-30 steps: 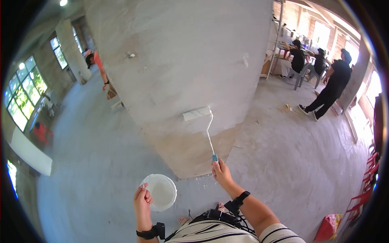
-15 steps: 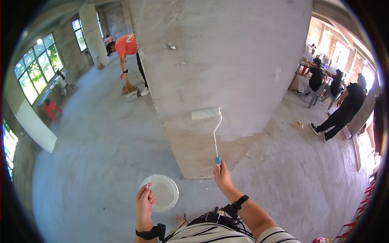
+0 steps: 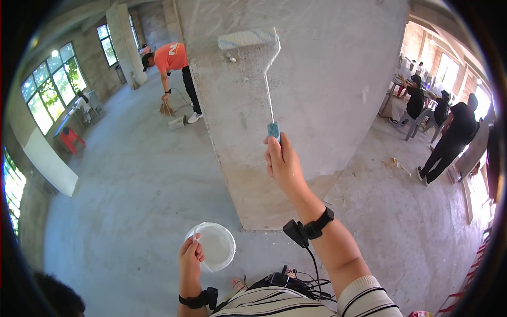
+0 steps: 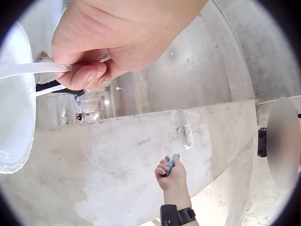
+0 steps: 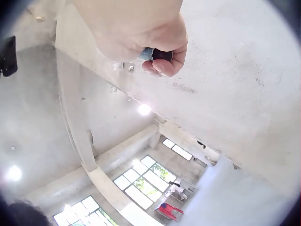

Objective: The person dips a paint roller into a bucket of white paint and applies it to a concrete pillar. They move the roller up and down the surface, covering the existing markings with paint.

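Note:
My right hand (image 3: pixel 285 166) grips the blue handle (image 3: pixel 273 130) of a paint roller, arm stretched up and forward. The white roller sleeve (image 3: pixel 247 38) lies across the upper part of a plastered wall (image 3: pixel 322 100), over a small white fitting (image 3: pixel 231 58). In the right wrist view, fingers curl round the handle's dark end (image 5: pixel 162 55). Low on the left, my left hand (image 3: pixel 190 259) holds a white bucket (image 3: pixel 234 247) by its thin bail (image 4: pixel 35 69). Pale paint (image 3: pixel 215 248) shows inside the bucket. The wall's lower part (image 3: pixel 264 203) is browner than the whitened area above.
To the left, a person in an orange shirt (image 3: pixel 171 57) bends over a broom (image 3: pixel 167 109) and dustpan (image 3: pixel 177 122). Several people in black, one standing (image 3: pixel 451 137), are at the right. A dark-haired head (image 3: pixel 55 296) shows at lower left. Red chairs (image 3: pixel 478 259) line the right edge.
My right hand has carried the roller from low on the wall to high up and slightly left. The head view has swung left. The left hand and bucket stay nearly in place.

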